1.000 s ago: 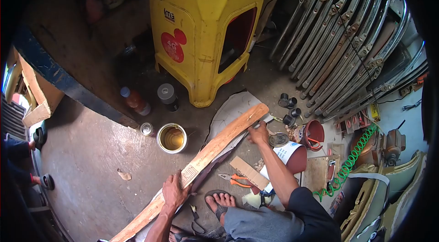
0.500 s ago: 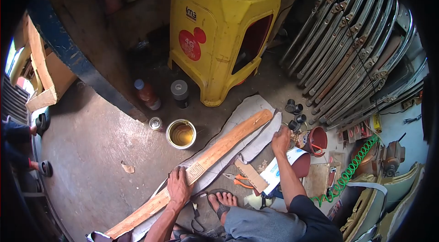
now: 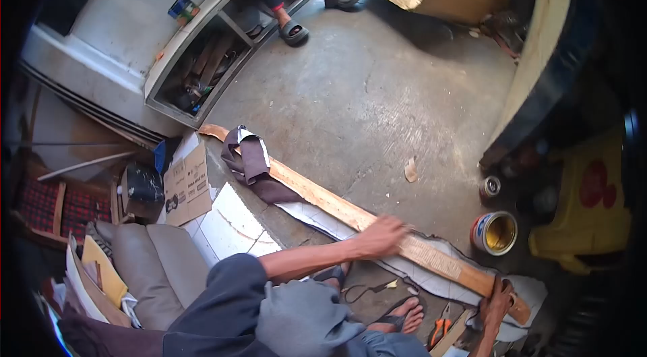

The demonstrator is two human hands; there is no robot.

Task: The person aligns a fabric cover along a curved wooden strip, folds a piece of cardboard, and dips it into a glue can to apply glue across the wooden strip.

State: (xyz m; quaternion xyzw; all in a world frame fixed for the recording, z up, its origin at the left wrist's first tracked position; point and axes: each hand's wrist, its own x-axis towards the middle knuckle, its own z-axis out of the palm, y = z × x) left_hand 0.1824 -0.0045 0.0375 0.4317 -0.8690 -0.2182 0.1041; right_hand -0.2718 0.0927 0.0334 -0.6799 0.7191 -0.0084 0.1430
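Observation:
A long wooden board point(image 3: 323, 203) lies slantwise on a strip of grey-white fabric point(image 3: 435, 289) on the floor. Dark brown fabric point(image 3: 253, 165) is folded over the board near its far left end. My left hand point(image 3: 383, 235) is over the board's middle, its fingers smeared by motion. At the right end of the board, my right hand point(image 3: 497, 300) has its fingers closed around the edge; whether fabric is caught under them is unclear. Orange-handled pliers point(image 3: 441, 328) lie by my foot.
An open can of amber liquid point(image 3: 500, 233) and a small can point(image 3: 490, 186) stand beyond the board. The yellow stool point(image 3: 573, 235) is at right. Another person's sandaled foot point(image 3: 293, 32) rests near a glass-fronted cabinet point(image 3: 202, 64). Cardboard point(image 3: 187, 185) and a grey cushion point(image 3: 151, 269) lie at left.
The view has swung left, bringing the cabinet, cushion and the board's folded fabric into sight. My right hand has come from beside the fabric to the board's end.

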